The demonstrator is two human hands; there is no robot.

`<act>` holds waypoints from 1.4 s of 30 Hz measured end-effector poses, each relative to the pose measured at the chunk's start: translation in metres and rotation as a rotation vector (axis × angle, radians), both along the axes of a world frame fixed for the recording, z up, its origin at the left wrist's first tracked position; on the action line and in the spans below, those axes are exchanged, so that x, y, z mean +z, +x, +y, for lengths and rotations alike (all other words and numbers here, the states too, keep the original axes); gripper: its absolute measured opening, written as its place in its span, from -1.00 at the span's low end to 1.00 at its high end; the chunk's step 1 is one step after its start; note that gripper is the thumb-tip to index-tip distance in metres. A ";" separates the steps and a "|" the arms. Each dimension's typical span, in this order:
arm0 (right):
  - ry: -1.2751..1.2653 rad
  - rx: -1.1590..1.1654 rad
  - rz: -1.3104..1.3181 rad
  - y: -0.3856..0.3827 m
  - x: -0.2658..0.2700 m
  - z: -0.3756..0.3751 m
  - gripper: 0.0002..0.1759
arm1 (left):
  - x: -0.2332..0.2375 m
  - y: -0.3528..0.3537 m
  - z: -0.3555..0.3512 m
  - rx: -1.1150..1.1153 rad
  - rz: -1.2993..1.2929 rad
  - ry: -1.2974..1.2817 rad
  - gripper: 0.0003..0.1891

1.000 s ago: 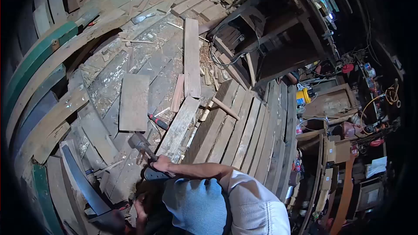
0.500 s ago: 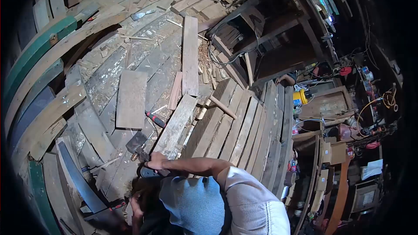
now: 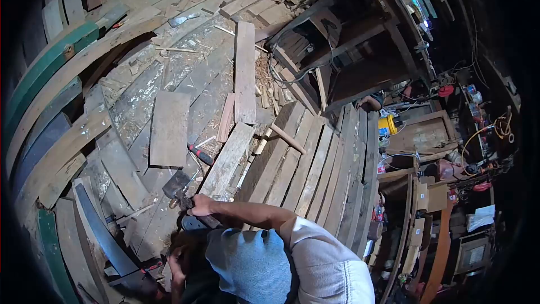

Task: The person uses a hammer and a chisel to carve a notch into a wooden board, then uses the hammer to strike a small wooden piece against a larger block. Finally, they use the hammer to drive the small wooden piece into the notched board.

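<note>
My right hand (image 3: 201,206), at the end of a bare forearm, is closed around a hatchet-like tool (image 3: 176,184) with a broad dark metal blade. The blade points up and left over the floor boards, and a stub of the handle shows below the fist. Lower down, my left hand (image 3: 176,264) lies in shadow with its fingers curled; what it grips is too dark to make out. Just left of it is a handsaw (image 3: 104,231) with a red and black handle. A red-and-black-handled tool (image 3: 201,155) lies above my right hand, beside a pale plank (image 3: 228,160).
A flat board (image 3: 170,129) and a long plank (image 3: 245,73) lie ahead among wood scraps. A wooden mallet (image 3: 287,138) rests on stacked beams (image 3: 304,177) at the right. Curved timbers (image 3: 62,112) fill the left. Beyond the beams stands a yellow bucket (image 3: 387,125).
The tool's metal blade has turned slightly, and my right hand has shifted a little. My left hand stays in nearly the same place; the surrounding wood has not moved.
</note>
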State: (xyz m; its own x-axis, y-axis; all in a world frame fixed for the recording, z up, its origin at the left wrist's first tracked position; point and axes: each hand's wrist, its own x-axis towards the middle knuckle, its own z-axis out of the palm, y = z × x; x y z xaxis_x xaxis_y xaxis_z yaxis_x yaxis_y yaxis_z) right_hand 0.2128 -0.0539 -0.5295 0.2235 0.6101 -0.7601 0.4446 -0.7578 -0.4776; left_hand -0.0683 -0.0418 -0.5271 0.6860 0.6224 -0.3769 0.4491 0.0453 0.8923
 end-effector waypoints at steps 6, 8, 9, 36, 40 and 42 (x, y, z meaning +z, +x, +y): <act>0.010 0.009 0.038 0.001 -0.010 -0.002 -0.45 | -0.032 -0.014 -0.007 0.016 -0.082 -0.012 -0.86; 0.023 0.011 0.003 0.001 -0.010 -0.003 -0.47 | -0.027 -0.011 -0.008 0.055 -0.048 -0.028 -0.85; 0.023 0.012 0.004 0.000 -0.011 -0.003 -0.47 | -0.023 -0.010 -0.008 0.056 -0.047 -0.028 -0.85; 0.016 -0.073 0.057 0.002 0.004 0.000 -0.48 | -0.023 -0.008 0.002 -0.016 -0.005 0.029 -0.86; 0.003 -0.045 0.075 0.002 -0.007 -0.003 -0.45 | 0.015 0.007 0.008 0.003 0.006 -0.001 -0.86; 0.022 -0.051 0.083 0.001 -0.018 -0.002 -0.47 | 0.008 0.004 0.006 0.010 0.027 0.031 -0.87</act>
State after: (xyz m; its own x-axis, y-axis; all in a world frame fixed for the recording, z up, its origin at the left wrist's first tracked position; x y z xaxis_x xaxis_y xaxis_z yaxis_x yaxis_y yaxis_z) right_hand 0.2138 -0.0559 -0.5473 0.1915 0.6163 -0.7639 0.3633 -0.7675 -0.5282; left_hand -0.0642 -0.0357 -0.5193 0.6693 0.6411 -0.3756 0.4730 0.0223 0.8808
